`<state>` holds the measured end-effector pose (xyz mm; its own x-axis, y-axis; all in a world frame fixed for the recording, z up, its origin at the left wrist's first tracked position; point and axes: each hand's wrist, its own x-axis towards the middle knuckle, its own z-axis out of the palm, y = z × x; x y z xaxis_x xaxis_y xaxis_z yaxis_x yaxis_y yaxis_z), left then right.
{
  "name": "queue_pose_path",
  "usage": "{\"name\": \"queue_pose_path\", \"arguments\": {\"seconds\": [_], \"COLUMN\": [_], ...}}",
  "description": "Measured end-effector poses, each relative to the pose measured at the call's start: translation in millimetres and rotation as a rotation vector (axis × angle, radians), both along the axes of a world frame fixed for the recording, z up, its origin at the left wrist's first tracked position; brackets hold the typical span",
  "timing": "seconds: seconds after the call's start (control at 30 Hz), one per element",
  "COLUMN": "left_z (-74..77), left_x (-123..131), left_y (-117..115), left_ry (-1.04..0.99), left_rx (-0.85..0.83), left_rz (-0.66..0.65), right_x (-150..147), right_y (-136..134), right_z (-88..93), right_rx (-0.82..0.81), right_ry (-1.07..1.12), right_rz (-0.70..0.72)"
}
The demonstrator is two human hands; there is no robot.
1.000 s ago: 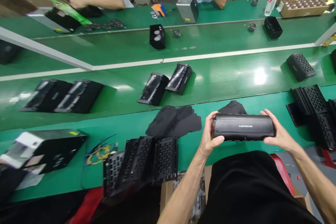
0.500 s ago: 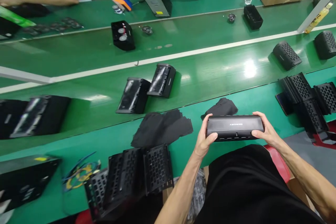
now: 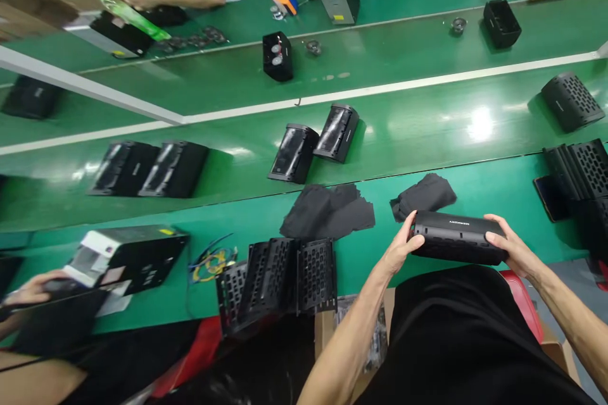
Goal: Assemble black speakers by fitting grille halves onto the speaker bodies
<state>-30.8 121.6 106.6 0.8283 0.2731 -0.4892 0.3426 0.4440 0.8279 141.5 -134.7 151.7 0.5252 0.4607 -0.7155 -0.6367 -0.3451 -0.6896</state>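
A black speaker housing [image 3: 458,238] with small white lettering is held level above the near edge of the green bench, one hand at each end. My left hand [image 3: 403,245] grips its left end, thumb on the near face. Around the right end is my right hand [image 3: 513,245], its thumb also on the near face. Black cloth pieces [image 3: 425,195] lie just behind the housing, and a larger cloth pile [image 3: 327,212] is to the left. Perforated black grilles [image 3: 316,275] stand at the bench edge left of my arms.
On the green belt [image 3: 408,133] stand two housings [image 3: 293,153] at the centre and two [image 3: 175,168] further left. More grilles [image 3: 589,168] and a phone [image 3: 551,198] are at right. A co-worker's hand [image 3: 40,288] is at left; people sit across the bench.
The view has swung left, so the scene sits further right. The housing has turned, its slotted side now showing more and its right end lower. Both hands still hold it.
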Motion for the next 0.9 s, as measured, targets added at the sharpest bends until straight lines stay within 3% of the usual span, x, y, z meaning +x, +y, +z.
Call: {"name": "queue_pose_path", "arguments": {"seconds": [0.1, 0.2, 0.37, 0.5, 0.6, 0.9], "left_z": [-18.0, -34.3, -49.3, -51.9, -56.8, -94.9], "left_x": [-5, -1, 41, 85, 103, 140], "left_y": [-4, -16, -42, -54, -61, -109], "left_ry": [0.063, 0.048, -0.080, -0.216, -0.259, 0.003], "left_rx": [0.062, 0.165, 0.241, 0.354, 0.424, 0.690], "left_rz": [-0.068, -0.151, -0.315, -0.407, -0.453, -0.307], "right_x": [4, 9, 36, 58, 60, 61], "right_y": [-10, -23, -51, -78, -94, -98], "right_z": [-10.4, -31.8, -69.2, -79.3, -84.4, -123.0], "right_rx": [-0.043, -0.077, -0.142, -0.186, -0.232, -0.486], "right_ry": [0.145, 0.145, -0.235, -0.507, -0.618, -0.723], "right_rz": [0.013, 0.016, -0.126, -0.231, -0.247, -0.362]}}
